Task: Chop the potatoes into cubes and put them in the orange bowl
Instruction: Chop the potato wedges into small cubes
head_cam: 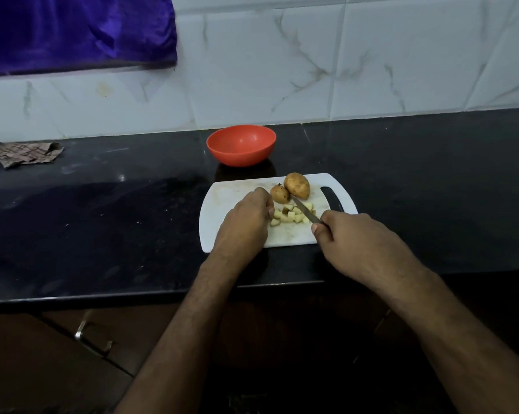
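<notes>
Black counter (102, 219): right hand (350, 234) grips half-hidden knife (304, 209); left hand (246, 218) curled, grasp unclear.

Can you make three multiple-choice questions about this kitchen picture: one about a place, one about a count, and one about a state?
1. Where is the orange bowl?
A. On the counter behind the cutting board
B. On the cutting board
C. In the left hand

2. How many uncut potatoes lie on the board?
A. None
B. Two
C. Five

3. What is in the bowl?
A. Potato cubes
B. Nothing visible
C. Water

Answers:
1 A: the bowl stands on the black counter, past the board's far edge.
2 B: two brown potatoes sit beside the cubes.
3 B: its inside shows only orange; the right hand holds the knife.
</notes>
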